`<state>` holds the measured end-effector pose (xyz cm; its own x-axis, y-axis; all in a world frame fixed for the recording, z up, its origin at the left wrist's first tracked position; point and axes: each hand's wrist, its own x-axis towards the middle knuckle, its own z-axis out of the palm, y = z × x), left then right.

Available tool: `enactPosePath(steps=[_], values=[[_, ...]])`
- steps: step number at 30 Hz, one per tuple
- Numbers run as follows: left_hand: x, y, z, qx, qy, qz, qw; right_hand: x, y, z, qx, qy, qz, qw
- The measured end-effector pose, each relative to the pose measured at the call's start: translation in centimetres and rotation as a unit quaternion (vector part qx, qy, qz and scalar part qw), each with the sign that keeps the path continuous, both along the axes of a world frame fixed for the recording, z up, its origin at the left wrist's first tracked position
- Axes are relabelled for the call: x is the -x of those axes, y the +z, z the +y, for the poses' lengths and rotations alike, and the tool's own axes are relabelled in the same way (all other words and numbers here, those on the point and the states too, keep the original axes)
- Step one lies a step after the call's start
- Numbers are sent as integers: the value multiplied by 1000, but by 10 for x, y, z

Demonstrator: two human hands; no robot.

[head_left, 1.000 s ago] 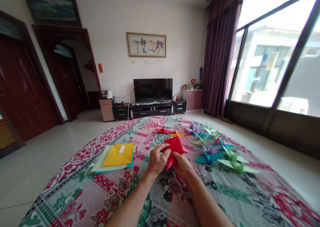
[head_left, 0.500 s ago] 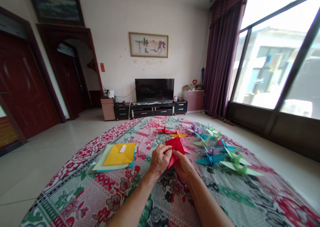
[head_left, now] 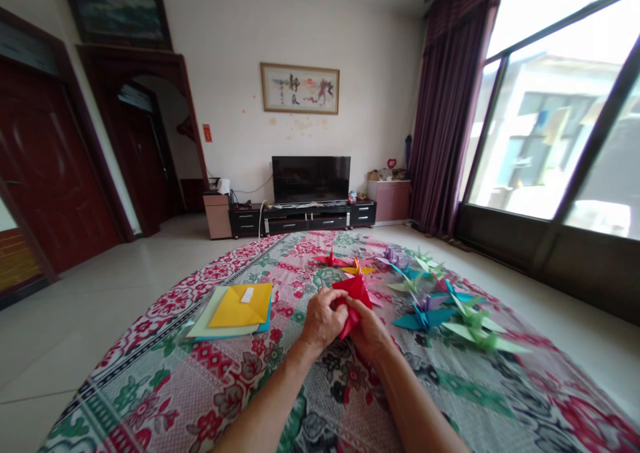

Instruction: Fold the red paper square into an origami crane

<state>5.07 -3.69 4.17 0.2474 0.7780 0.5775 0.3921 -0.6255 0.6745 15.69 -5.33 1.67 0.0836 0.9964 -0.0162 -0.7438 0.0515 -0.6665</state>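
Note:
A partly folded piece of red origami paper [head_left: 354,288] is held between both hands above the middle of the table. My left hand [head_left: 324,318] pinches its left side, thumb and fingers drawn together. From the right, my right hand [head_left: 367,330] grips the same paper, with its fingertips close to the left thumb. My hands cover the paper's middle, so its inner folds are hidden. Just beyond it stand a yellow paper crane [head_left: 358,268] and a red paper crane [head_left: 331,258].
Several blue, green and purple cranes cluster at right, among them a blue crane [head_left: 425,316] and a green crane [head_left: 483,336]. Left of my hands lies a stack of coloured sheets [head_left: 243,305], yellow on top. A floral tablecloth [head_left: 190,400] covers the round table.
Both hands keep hold of the red paper. Its upper part looks flatter and wider than before, and the fingers have shifted slightly. The whole view has moved a little.

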Motion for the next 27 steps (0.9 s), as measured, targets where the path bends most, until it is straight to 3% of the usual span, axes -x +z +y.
enactPosePath(steps=[7, 15, 20, 27], values=[[1, -1, 7, 76, 13, -37, 996, 6, 1, -1, -6, -4, -35, 999], [13, 8, 13, 100, 50, 2, 994, 12, 0, -6, -34, 25, -112, 993], [16, 8, 16, 87, 53, 27, 994, 11, -3, -6, -42, 46, -141, 988], [15, 7, 16, 76, 110, 55, 990, 12, 0, -6, -24, 40, -132, 990]])
